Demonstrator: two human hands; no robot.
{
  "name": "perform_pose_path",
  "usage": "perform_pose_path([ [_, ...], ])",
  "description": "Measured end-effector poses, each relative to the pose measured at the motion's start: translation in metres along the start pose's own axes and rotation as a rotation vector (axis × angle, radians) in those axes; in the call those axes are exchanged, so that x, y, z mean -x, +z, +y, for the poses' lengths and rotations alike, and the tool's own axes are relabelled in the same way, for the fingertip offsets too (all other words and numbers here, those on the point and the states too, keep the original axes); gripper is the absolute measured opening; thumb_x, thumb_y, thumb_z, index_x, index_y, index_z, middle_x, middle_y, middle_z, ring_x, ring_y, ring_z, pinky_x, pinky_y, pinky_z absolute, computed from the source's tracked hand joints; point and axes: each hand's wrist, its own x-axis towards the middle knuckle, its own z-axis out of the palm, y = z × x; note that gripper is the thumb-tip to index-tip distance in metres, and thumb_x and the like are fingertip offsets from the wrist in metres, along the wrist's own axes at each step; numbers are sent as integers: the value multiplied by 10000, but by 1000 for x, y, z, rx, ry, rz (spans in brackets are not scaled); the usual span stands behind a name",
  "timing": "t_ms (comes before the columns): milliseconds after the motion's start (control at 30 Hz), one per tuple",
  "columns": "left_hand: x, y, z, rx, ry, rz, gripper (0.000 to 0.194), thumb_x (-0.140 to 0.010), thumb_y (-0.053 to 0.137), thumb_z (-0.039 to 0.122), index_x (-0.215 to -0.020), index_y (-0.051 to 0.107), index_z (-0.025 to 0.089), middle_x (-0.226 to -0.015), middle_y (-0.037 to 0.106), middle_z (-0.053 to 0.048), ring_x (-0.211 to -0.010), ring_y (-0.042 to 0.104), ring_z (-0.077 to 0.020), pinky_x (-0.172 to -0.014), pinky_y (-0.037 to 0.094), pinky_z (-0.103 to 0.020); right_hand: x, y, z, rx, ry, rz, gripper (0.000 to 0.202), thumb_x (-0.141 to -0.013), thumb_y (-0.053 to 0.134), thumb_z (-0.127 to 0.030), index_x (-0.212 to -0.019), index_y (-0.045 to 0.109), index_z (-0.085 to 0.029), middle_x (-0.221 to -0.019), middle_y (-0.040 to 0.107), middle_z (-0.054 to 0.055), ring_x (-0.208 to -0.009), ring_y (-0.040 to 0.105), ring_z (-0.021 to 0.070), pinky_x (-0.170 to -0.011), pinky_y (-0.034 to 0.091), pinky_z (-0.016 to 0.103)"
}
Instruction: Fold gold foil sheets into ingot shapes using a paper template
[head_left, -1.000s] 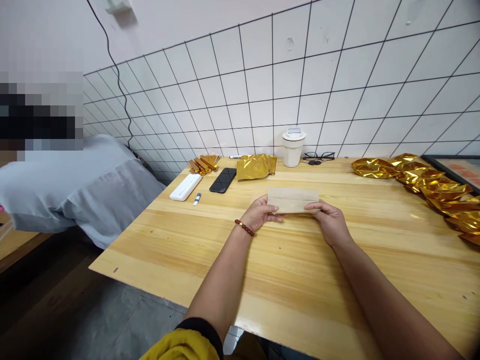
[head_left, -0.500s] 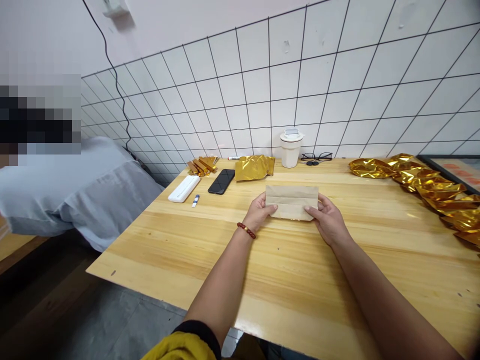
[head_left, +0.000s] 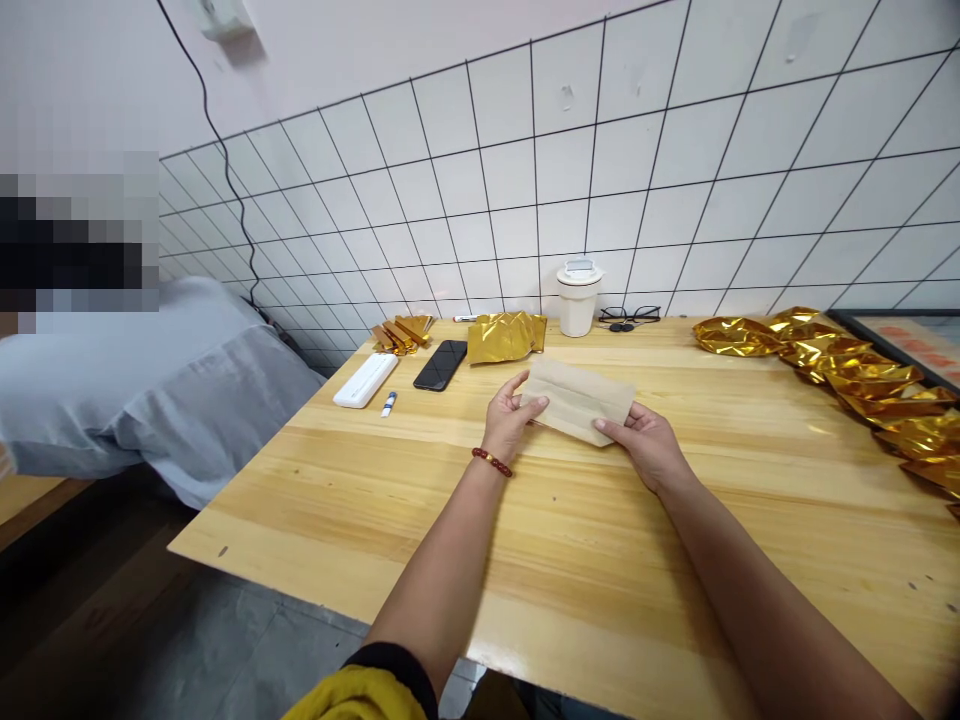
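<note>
A creased sheet of tan paper (head_left: 574, 398) is held above the wooden table between my two hands, tilted down to the right. My left hand (head_left: 512, 412), with a red bead bracelet (head_left: 491, 462) at the wrist, pinches its left end, thumb on top. At the lower right end my right hand (head_left: 646, 444) grips the paper, its thumb lying on the near face. The fingers behind the paper are partly hidden. Just beyond it lies a stack of gold foil paper (head_left: 501, 338).
Folded gold strips (head_left: 403, 333), a white power bank (head_left: 366, 381), a glue stick (head_left: 388, 404) and a black phone (head_left: 441, 365) lie left. A white cup (head_left: 578, 300) and glasses (head_left: 631, 316) stand by the wall. Folded gold foil pieces (head_left: 847, 365) line the right. A person (head_left: 172, 380) sits left.
The paper has turned from level to slanting, its right end lower and its left end higher. Both hands still hold it; the right hand has come slightly lower and left.
</note>
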Motion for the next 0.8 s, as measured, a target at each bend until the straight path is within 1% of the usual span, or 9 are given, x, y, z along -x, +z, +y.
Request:
perform_pose_path([
  [33, 1, 1, 1, 34, 5, 21, 810, -507, 882, 280, -1249, 565, 197, -756, 714, 22, -658, 655, -126, -717, 514, -270, 0, 1, 1, 11, 5, -3, 511, -515, 897, -332, -975, 713, -209, -954, 764, 55, -886, 713, 253, -871, 556, 440],
  [100, 4, 5, 2, 124, 17, 3, 733, -508, 881, 284, -1181, 604, 194, -844, 728, -3, -762, 674, -141, -781, 508, -274, 1, 3, 2, 21, 9, -3, 498, -513, 898, -331, -961, 720, -208, -977, 762, 53, -880, 713, 240, -863, 558, 420],
  [200, 14, 15, 2, 202, -6, -117, 577, -502, 883, 265, -1024, 659, 160, -976, 731, -57, -927, 666, -182, -876, 491, -298, 2, 7, 1, 6, -11, 23, 478, -519, 896, -325, -947, 717, -211, -968, 762, 47, -875, 711, 227, -847, 560, 397],
  [300, 24, 24, -1, 185, -47, -181, 529, -508, 882, 235, -985, 667, 152, -1021, 728, -76, -998, 653, -220, -927, 486, -352, 5, 11, -1, -16, -34, 18, 484, -529, 892, -330, -960, 706, -212, -948, 763, 48, -887, 707, 233, -849, 556, 406],
  [400, 28, 29, -5, 185, -71, -143, 506, -563, 861, 272, -1019, 666, 168, -1046, 725, -80, -1046, 646, -245, -940, 493, -398, 7, 13, -1, -10, -49, -26, 485, -547, 883, -346, -976, 694, -220, -924, 760, 44, -894, 702, 241, -853, 551, 415],
  [467, 27, 28, -8, 195, -84, -95, 495, -567, 857, 277, -1012, 672, 164, -1030, 730, -86, -1046, 650, -260, -926, 504, -412, 8, 14, -1, 16, -90, -22, 477, -594, 857, -371, -1019, 685, -237, -910, 753, 33, -876, 697, 232, -829, 555, 399],
  [600, 22, 24, -10, 215, -85, -31, 442, -545, 852, 254, -939, 691, 132, -989, 740, -108, -1048, 653, -286, -928, 508, -402, 9, 13, 0, 124, -163, 41, 548, -670, 801, -395, -1178, 640, -268, -768, 705, -6, -693, 663, 192, -684, 557, 351],
  [700, 19, 23, -9, 253, -108, -20, 397, -601, 813, 288, -941, 688, 127, -998, 739, -115, -1054, 653, -286, -927, 513, -399, 10, 13, 2, 191, -170, 12, 588, -694, 775, -400, -1240, 610, -256, -634, 616, -39, -573, 606, 162, -603, 528, 323],
  [800, 18, 24, -9, 282, -133, 16, 380, -634, 788, 298, -954, 674, 127, -984, 740, -113, -1031, 664, -277, -912, 522, -396, 12, 15, 3, 285, -211, -18, 614, -699, 766, -388, -1268, 586, -242, -666, 613, -34, -558, 570, 144, -571, 500, 300],
])
